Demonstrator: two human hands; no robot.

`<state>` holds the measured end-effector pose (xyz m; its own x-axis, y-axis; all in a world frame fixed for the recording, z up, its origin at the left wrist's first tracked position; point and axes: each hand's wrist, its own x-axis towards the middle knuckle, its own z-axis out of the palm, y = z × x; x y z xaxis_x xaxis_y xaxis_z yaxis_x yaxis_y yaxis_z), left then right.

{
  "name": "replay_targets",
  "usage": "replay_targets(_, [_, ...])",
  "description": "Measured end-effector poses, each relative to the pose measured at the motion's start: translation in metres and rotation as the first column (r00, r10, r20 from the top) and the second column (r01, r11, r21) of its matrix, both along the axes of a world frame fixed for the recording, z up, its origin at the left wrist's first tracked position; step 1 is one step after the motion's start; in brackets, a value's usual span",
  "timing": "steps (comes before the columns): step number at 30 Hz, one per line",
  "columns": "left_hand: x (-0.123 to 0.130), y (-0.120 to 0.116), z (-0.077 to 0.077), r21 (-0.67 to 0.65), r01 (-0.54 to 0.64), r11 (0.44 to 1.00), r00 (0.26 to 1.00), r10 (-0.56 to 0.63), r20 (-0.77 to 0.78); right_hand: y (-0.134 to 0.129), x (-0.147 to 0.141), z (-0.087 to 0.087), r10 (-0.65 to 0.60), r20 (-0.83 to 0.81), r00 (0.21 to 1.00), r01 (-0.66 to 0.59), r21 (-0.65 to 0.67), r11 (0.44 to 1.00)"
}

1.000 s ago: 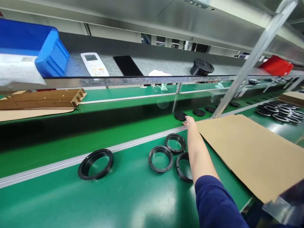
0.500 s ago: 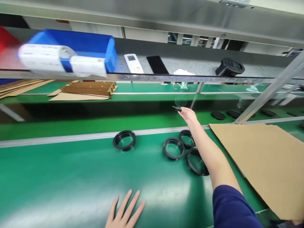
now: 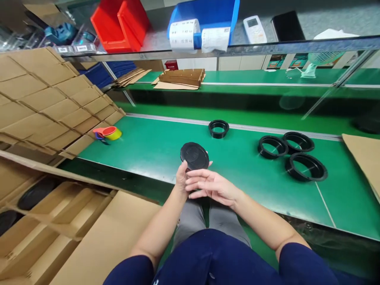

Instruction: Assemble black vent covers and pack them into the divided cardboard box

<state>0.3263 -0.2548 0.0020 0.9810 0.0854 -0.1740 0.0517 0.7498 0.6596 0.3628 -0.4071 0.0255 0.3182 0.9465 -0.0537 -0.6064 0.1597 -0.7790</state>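
A round black plastic lid (image 3: pixel 195 156) with a raised ring pattern is held flat over the near edge of the green bench. My left hand (image 3: pixel 181 178) grips its left side, thumb at the near rim and fingertips showing past the far right side. My right hand (image 3: pixel 212 184) lies just below the lid, its fingers stretched out in front of my left hand. Whether it touches the lid I cannot tell. Beyond the lid stands one black ring (image 3: pixel 219 129). Several more black rings, among them a larger one (image 3: pixel 306 167), are grouped to the right.
A tape roll (image 3: pixel 113 133) and scissors lie on the bench's left. Cardboard partitions (image 3: pixel 50 99) lean beyond them. Below left is an open divided carton (image 3: pixel 59 221) with black discs in it. A shelf (image 3: pixel 267 48) overhead carries red and blue bins. Flat cardboard (image 3: pixel 363 158) is at right.
My right hand has come back from the far belt, where it held a thin black piece. My left hand, earlier spread over the bench, now grips the lid. The view has swung left and down.
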Motion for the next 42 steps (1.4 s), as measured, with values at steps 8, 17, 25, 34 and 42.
replay_targets(8, [-0.047,0.010,-0.009,-0.117,0.047,0.992,0.999,-0.049,-0.015,0.000,0.024,-0.008,-0.274,0.960,0.063,0.553,0.195,0.810])
replay_targets(17, [-0.042,-0.012,-0.007,-0.122,0.151,0.981,0.988,-0.153,-0.010,-0.015,0.031,-0.031,-0.185,0.980,0.066,0.531,0.122,0.838])
replay_targets(25, [-0.024,-0.018,-0.015,-0.221,0.242,0.945,0.966,-0.256,-0.037,-0.039,0.036,-0.024,-0.302,0.907,0.292,0.623,0.059,0.780])
replay_targets(34, [-0.006,-0.017,-0.022,-0.251,0.173,0.952,0.970,-0.210,-0.125,-0.048,0.038,-0.044,-0.130,0.991,0.043,0.556,0.084,0.827])
replay_targets(42, [0.024,-0.011,-0.031,-0.202,0.131,0.971,0.970,-0.168,-0.177,-0.015,0.064,-0.039,0.178,0.970,-0.164,0.454,-0.086,0.887])
